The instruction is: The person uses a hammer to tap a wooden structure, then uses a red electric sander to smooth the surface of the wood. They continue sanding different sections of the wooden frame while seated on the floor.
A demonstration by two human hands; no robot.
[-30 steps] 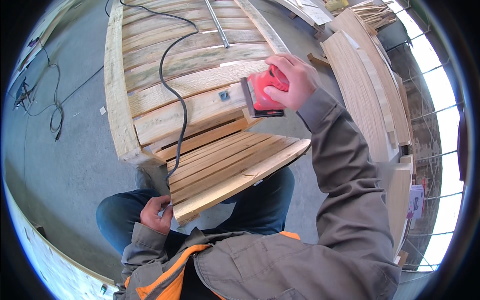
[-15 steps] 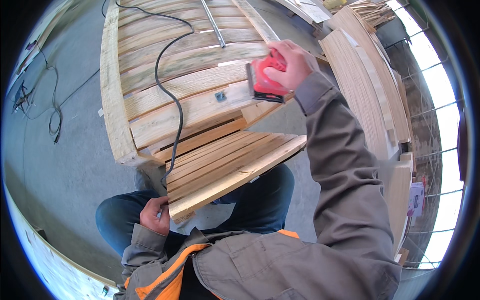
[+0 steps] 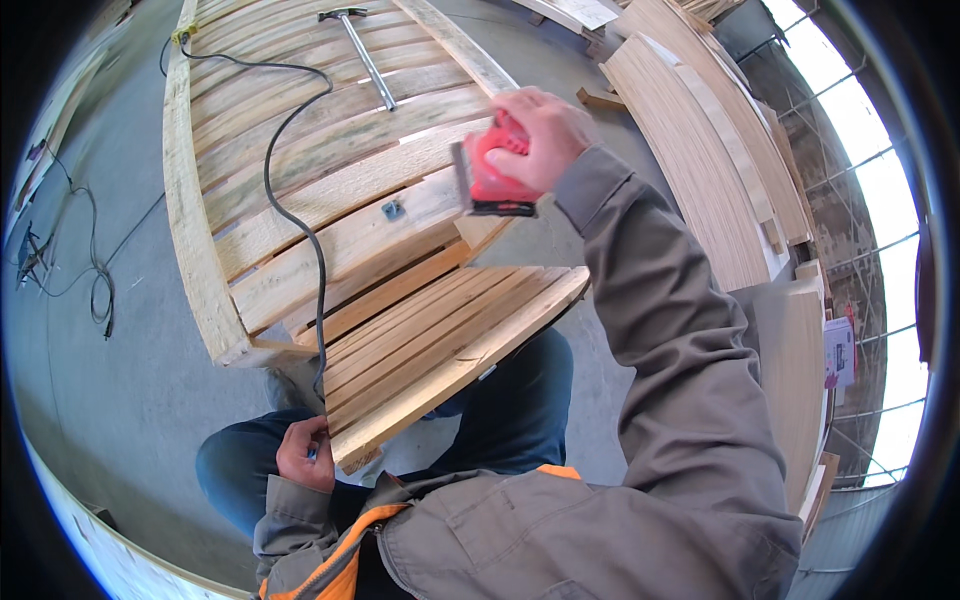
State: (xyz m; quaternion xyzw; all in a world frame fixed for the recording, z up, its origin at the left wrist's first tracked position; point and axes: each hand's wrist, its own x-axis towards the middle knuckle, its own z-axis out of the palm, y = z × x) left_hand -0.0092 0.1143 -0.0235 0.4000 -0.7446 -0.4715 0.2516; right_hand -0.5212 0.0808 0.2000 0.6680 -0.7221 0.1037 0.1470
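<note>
My right hand (image 3: 548, 138) is wrapped round a red electric sander (image 3: 488, 178), held near the right side of a large slatted wooden frame (image 3: 192, 235). Whether the sander's pad touches the wood I cannot tell. A smaller slatted panel (image 3: 440, 340) slants over my knees, its far edge by the large frame's near end. At the panel's near left corner, my left hand (image 3: 306, 456) grips its edge with curled fingers; part of them is hidden. A black cable (image 3: 272, 190) snakes down the frame to the panel's left edge. A small blue-grey piece (image 3: 393, 209) rests on a near slat.
A hammer (image 3: 368, 65) lies across the frame's far slats. Stacked wooden boards (image 3: 690, 160) stand on the right, beside a wire-mesh wall with bright panes. On the floor at left is another dark cable (image 3: 100, 285). A white and pink box (image 3: 838, 352) sits at far right.
The view has shifted, so the frame appears farther left and the hammer's head now shows. My right hand keeps the sander over nearly the same spot; my left hand stays at the panel's corner.
</note>
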